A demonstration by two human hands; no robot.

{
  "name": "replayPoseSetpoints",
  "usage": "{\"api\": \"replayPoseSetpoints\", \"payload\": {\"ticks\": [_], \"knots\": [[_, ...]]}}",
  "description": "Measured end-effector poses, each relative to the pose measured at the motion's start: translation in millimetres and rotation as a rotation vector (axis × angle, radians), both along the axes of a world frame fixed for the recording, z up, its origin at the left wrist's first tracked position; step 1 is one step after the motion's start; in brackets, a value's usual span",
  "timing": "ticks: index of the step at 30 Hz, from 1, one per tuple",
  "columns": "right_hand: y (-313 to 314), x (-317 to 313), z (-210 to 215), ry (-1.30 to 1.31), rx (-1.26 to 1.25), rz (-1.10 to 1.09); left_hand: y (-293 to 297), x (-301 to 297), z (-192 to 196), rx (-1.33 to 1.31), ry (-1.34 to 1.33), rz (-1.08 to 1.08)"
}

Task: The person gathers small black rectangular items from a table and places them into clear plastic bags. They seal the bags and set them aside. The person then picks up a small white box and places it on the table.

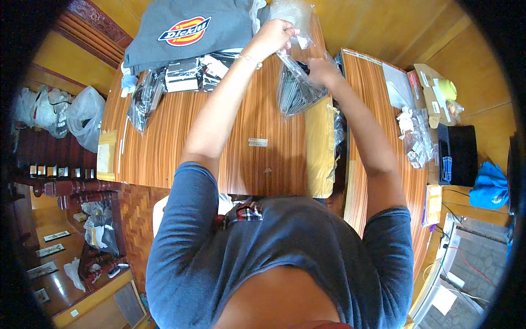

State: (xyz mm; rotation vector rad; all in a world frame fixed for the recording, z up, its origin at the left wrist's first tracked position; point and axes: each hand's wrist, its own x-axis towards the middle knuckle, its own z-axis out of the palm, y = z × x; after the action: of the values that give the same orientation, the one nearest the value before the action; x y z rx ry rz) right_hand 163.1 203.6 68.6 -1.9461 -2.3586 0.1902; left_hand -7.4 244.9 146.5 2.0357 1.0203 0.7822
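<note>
At the far side of the striped wooden table (230, 137), my left hand (275, 37) pinches the upper edge of a clear plastic bag (300, 90). The bag slants across the table and holds a bundle of thin dark grey pieces whose kind I cannot make out. My right hand (323, 72) is closed on the bag's right side, its fingertips partly hidden. Behind the hands lies another clear plastic bag (293, 13). To the left of my left forearm are a grey cloth item (192, 35) with a colourful emblem and several black-and-white packets (182, 75).
A dark clear-wrapped bundle (145, 101) lies at the table's left. Brown tape-like covering (319, 148) runs along the right edge, beside a gap. The second table (364, 115) carries small packets (419, 142), a black box (459, 153) and a blue cloth (489, 185). Plastic bags (86, 118) hang left.
</note>
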Motion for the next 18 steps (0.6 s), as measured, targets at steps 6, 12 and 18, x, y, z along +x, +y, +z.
{"api": "replayPoseSetpoints", "payload": {"ticks": [6, 12, 18], "knots": [[-13.3, -3.2, 26.8, -0.040, 0.063, -0.022, 0.9, -5.8, -4.0, 0.115, 0.121, 0.026], [-16.3, -16.1, 78.3, 0.227, 0.134, 0.114, 27.1, -25.6, 1.8, 0.513, 0.335, 0.064], [-27.6, -16.3, 72.3, 0.278, 0.016, 0.121, 31.2, -22.6, -7.9, 0.318, 0.254, -0.168]]}}
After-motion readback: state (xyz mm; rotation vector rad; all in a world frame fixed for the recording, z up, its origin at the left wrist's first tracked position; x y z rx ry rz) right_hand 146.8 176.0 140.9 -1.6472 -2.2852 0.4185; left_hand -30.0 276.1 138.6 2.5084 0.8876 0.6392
